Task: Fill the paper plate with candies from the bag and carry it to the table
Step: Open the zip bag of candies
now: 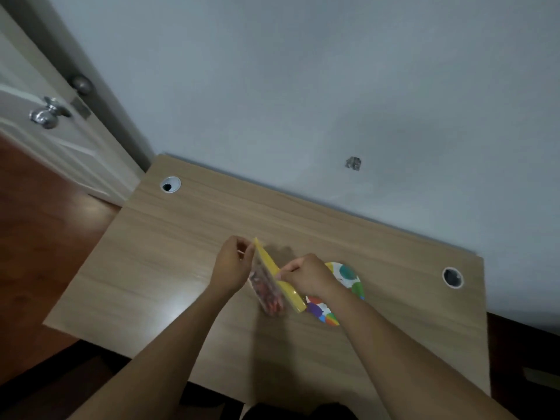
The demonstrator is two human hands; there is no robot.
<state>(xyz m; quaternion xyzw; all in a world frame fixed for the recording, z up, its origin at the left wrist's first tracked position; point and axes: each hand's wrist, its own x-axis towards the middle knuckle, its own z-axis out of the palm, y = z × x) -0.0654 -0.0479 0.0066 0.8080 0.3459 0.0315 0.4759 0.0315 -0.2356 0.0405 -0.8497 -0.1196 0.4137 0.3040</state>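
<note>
A clear candy bag (268, 287) with a yellow top strip and reddish candies inside is held just above the wooden desk (169, 268). My left hand (231, 263) pinches the far end of the yellow strip. My right hand (309, 275) pinches the strip nearer its middle. The two hands are on opposite sides of the bag's top. A white paper plate (348, 278) with coloured dots lies flat on the desk just right of the bag, partly hidden by my right hand and wrist. No candy shows on the visible part of the plate.
The desk stands against a pale wall. Two round cable holes sit in it, the left cable hole (170, 184) at the far left and the right cable hole (452, 277) at the right. A white door with a metal knob (45, 115) stands left, over dark wooden floor.
</note>
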